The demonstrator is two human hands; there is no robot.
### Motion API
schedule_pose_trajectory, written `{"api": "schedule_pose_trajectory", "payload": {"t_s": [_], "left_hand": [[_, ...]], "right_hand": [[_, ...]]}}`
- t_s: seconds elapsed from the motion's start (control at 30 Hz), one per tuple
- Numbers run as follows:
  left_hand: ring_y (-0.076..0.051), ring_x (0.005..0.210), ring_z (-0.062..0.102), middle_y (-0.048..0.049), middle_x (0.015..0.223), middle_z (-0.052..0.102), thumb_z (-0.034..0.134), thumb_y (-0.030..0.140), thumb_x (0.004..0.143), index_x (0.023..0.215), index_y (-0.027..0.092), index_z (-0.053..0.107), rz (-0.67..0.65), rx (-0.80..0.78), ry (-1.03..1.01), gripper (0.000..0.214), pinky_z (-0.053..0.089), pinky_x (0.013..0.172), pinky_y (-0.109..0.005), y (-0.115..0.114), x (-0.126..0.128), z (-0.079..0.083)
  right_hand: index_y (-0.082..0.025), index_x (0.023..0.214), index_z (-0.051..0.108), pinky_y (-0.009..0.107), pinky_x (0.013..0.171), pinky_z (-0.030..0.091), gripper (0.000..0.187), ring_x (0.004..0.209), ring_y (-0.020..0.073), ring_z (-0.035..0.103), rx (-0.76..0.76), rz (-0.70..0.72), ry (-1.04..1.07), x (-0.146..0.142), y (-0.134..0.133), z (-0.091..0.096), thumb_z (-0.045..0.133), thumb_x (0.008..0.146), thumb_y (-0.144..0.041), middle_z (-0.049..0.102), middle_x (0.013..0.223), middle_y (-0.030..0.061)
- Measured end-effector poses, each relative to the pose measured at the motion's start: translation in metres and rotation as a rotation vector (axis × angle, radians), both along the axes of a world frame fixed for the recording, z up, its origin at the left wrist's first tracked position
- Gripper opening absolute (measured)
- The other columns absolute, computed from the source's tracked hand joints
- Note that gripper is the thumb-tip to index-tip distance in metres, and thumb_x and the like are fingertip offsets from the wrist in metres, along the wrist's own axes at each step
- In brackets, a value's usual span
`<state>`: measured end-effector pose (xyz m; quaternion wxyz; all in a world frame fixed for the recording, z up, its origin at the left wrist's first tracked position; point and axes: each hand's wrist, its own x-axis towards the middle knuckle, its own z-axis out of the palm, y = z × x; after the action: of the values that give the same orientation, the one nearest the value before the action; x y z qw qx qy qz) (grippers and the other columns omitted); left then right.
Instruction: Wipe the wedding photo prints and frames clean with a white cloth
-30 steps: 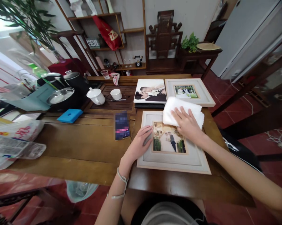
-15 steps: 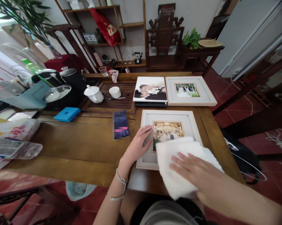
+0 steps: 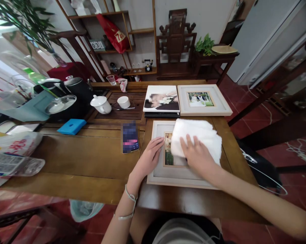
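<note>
A white-framed photo [image 3: 160, 174] lies flat on the wooden table [image 3: 87, 159] in front of me. My left hand [image 3: 149, 158] rests on the frame's left border with fingers stretched out flat, holding nothing. My right hand [image 3: 197, 157] presses flat, fingers apart, on a folded white towel [image 3: 197, 135] that covers most of the picture's glass. Only the left strip of the print shows beside the towel.
Behind lie a second framed photo [image 3: 204, 100] and a photo album [image 3: 161, 99]. A phone [image 3: 130, 137] lies left of the frame. A tea tray with teapot [image 3: 101, 104] and cup [image 3: 123, 101], a blue box [image 3: 71, 126] and plastic bags [image 3: 13, 156] fill the left side.
My right hand has slid the towel from the frame's near right corner back up over the middle of the picture. My left hand has stayed on the frame's left border.
</note>
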<state>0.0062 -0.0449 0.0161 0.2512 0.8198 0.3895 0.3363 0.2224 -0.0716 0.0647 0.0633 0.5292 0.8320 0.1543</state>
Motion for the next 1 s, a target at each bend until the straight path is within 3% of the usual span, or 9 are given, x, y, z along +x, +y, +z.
{"api": "schedule_pose_trajectory", "payload": {"t_s": [0.13,0.2,0.33,0.43,0.53,0.63,0.8,0.9,1.0], "left_hand": [[-0.024,0.138,0.04,-0.0122,0.142,0.052,0.033,0.014,0.1,0.138,0.021,0.051,-0.002,-0.015,-0.004,0.043,0.035,0.115,-0.055,0.0,0.0,0.001],[-0.024,0.139,0.039,-0.0122,0.143,0.051,0.031,0.013,0.1,0.138,0.021,0.052,-0.002,-0.021,-0.003,0.044,0.034,0.116,-0.055,0.0,0.0,0.002],[-0.024,0.139,0.039,-0.0122,0.143,0.051,0.031,0.014,0.1,0.138,0.021,0.051,-0.009,-0.023,-0.003,0.044,0.033,0.116,-0.055,-0.001,-0.001,0.0],[-0.025,0.137,0.041,-0.0118,0.141,0.053,0.033,0.016,0.1,0.137,0.022,0.051,-0.001,-0.002,-0.024,0.042,0.034,0.115,-0.056,0.0,-0.001,-0.003],[-0.024,0.137,0.042,-0.012,0.14,0.054,0.032,0.016,0.1,0.135,0.021,0.053,-0.004,0.007,-0.064,0.041,0.034,0.115,-0.055,0.0,-0.001,-0.003],[-0.023,0.135,0.044,-0.0125,0.138,0.055,0.031,0.015,0.1,0.132,0.02,0.054,0.001,-0.02,-0.104,0.04,0.034,0.116,-0.053,-0.001,-0.002,-0.001],[-0.023,0.133,0.047,-0.0119,0.139,0.054,0.031,0.016,0.1,0.134,0.022,0.051,0.052,-0.054,-0.134,0.04,0.037,0.115,-0.051,-0.002,-0.002,0.002],[-0.023,0.134,0.045,-0.0114,0.138,0.055,0.032,0.014,0.099,0.134,0.022,0.052,0.036,-0.047,-0.111,0.042,0.035,0.115,-0.052,-0.002,-0.001,0.002],[-0.023,0.134,0.046,-0.011,0.136,0.056,0.036,0.013,0.098,0.133,0.022,0.054,0.035,-0.024,-0.073,0.04,0.036,0.115,-0.053,-0.002,0.0,0.001]], "right_hand": [[-0.007,0.133,0.055,0.039,0.068,0.057,0.065,0.106,0.0384,0.065,-0.135,0.291,0.059,-0.008,-0.068,0.012,0.055,0.067,-0.008,0.061,0.128,0.0252],[-0.012,0.133,0.056,0.039,0.065,0.057,0.07,0.105,0.0369,0.066,-0.234,0.395,0.134,-0.002,-0.083,0.025,0.055,0.063,-0.012,0.062,0.129,0.0208],[-0.016,0.127,0.06,0.038,0.069,0.056,0.066,0.091,0.0281,0.07,-0.335,0.249,0.158,0.013,-0.053,0.041,0.05,0.063,-0.005,0.068,0.121,0.014],[-0.007,0.125,0.061,0.047,0.093,0.049,0.059,0.114,0.0341,0.06,-0.178,0.072,0.112,0.014,-0.009,0.032,0.049,0.068,-0.004,0.064,0.126,0.0198],[0.001,0.125,0.06,0.053,0.107,0.035,0.054,0.133,0.0407,0.042,-0.076,0.077,0.095,-0.001,0.014,0.015,0.054,0.072,-0.009,0.049,0.141,0.0255],[0.004,0.122,0.061,0.048,0.105,0.041,0.05,0.128,0.0397,0.049,-0.069,0.156,0.056,-0.029,0.003,0.004,0.056,0.074,-0.01,0.05,0.139,0.0289],[0.007,0.118,0.062,0.047,0.095,0.049,0.041,0.114,0.0363,0.061,0.026,0.356,-0.015,-0.062,-0.051,0.007,0.048,0.083,-0.01,0.06,0.125,0.0314],[0.001,0.118,0.064,0.044,0.094,0.051,0.04,0.114,0.0333,0.062,0.007,0.552,0.05,-0.053,-0.073,0.012,0.046,0.086,-0.012,0.063,0.124,0.0262],[-0.005,0.111,0.069,0.04,0.089,0.054,0.037,0.11,0.0301,0.065,-0.073,0.565,0.11,-0.019,-0.082,0.013,0.049,0.08,-0.009,0.067,0.121,0.0209]]}}
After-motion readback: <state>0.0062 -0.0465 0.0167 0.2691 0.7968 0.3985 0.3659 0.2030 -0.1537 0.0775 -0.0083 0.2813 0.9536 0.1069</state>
